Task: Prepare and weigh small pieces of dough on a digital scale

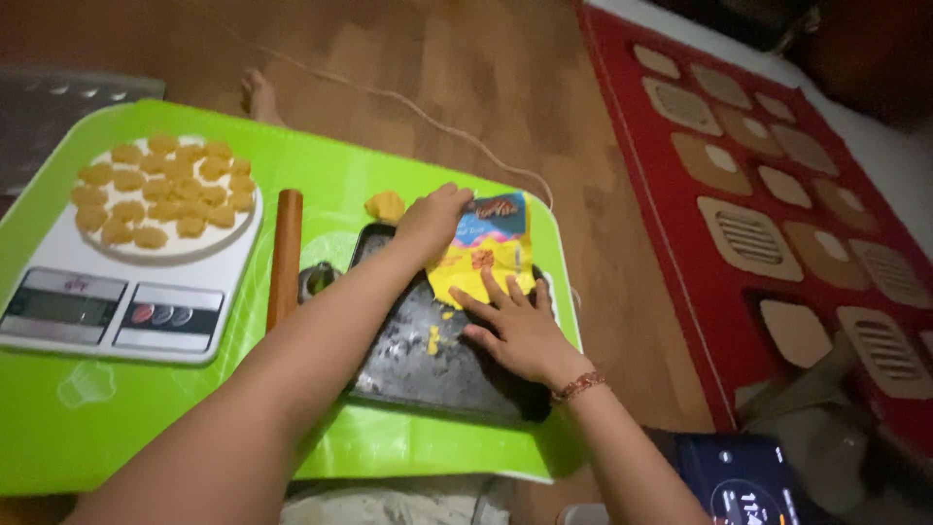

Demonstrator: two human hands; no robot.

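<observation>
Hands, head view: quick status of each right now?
Left hand: closed on the top of the yellow packet, over the dark baking tray.
Right hand: open, fingers spread flat on the tray, touching the packet's lower edge.

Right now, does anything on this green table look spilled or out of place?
Yes: yellow smears and crumbs lie on the dark baking tray beside the yellow packet both hands press. A yellow lump sits alone on the green table.
</observation>
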